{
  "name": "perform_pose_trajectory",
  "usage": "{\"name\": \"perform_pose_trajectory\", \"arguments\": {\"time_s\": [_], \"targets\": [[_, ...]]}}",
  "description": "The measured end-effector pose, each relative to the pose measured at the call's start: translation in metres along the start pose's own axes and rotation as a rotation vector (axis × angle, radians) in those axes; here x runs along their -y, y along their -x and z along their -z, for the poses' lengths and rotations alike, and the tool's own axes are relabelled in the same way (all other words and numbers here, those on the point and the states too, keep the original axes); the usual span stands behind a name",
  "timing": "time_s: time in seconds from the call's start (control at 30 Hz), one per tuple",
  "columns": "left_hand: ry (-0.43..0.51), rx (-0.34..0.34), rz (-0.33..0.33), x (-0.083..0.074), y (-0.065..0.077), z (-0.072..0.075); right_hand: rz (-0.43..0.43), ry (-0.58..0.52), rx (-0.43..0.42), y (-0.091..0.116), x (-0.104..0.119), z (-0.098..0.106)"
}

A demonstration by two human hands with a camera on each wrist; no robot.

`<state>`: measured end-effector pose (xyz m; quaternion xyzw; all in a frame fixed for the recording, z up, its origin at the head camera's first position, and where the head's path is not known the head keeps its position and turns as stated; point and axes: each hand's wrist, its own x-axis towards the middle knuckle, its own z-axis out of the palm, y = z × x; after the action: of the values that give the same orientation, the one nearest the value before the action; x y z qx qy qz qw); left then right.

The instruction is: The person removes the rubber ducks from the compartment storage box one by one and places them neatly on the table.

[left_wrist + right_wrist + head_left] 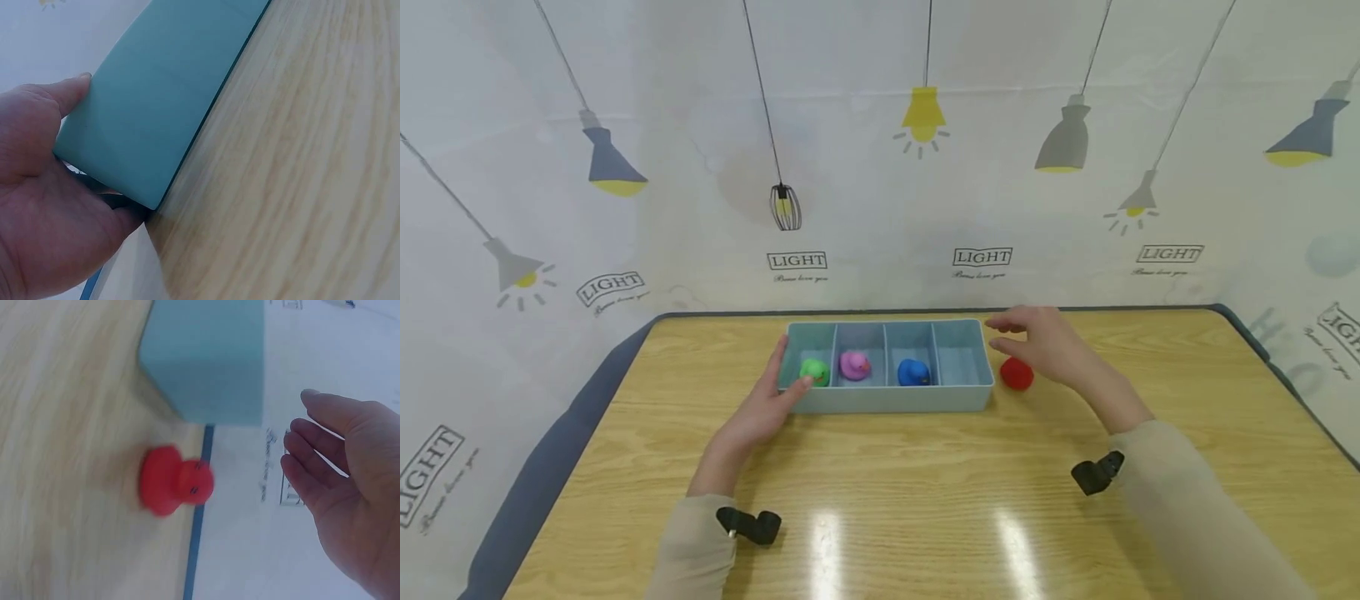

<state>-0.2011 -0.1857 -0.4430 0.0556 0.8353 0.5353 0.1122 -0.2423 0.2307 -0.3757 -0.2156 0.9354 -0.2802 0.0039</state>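
Observation:
A pale blue divided box (891, 401) lies lengthwise near the table's far edge. My left hand (758, 410) grips its left end, thumb over the front rim and fingers along the end wall. In the box's compartments, from the left, sit a green rubber duck (814, 372), a pink rubber duck (853, 365) and a blue rubber duck (913, 372); the rightmost compartment holds nothing. Beside the box's right end, a red rubber duck (165, 481) stands on the table. Above it, my right hand (1043, 343) hovers with loosely bent fingers, apart from both duck and box.
The light wood table (880, 475) has a dark edge. A white curtain (865, 150) printed with hanging lamps stands behind it and at both sides. Dark wrist cameras are strapped at both sleeves.

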Motion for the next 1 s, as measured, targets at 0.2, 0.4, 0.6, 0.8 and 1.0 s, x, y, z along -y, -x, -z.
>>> {"name": "perform_pose_trajectory", "arguments": {"time_s": [0.2,0.4,0.6,0.8,1.0], "targets": [[-0.004,0.016,-0.001,-0.003,-0.002,-0.001,0.060,-0.073,0.035,-0.012,0.034,-0.006],[0.009,0.024,-0.004,-0.002,-0.006,-0.004,0.125,-0.105,0.114,-0.024,0.053,-0.022],[0.013,0.037,0.000,-0.001,-0.007,-0.004,0.134,-0.060,0.184,-0.036,0.061,-0.040],[-0.007,0.024,0.016,-0.001,0.000,0.003,0.204,-0.035,0.269,-0.051,0.070,-0.060],[-0.008,0.039,0.008,0.000,0.002,0.003,0.227,0.065,0.348,-0.055,0.070,-0.061]]}}
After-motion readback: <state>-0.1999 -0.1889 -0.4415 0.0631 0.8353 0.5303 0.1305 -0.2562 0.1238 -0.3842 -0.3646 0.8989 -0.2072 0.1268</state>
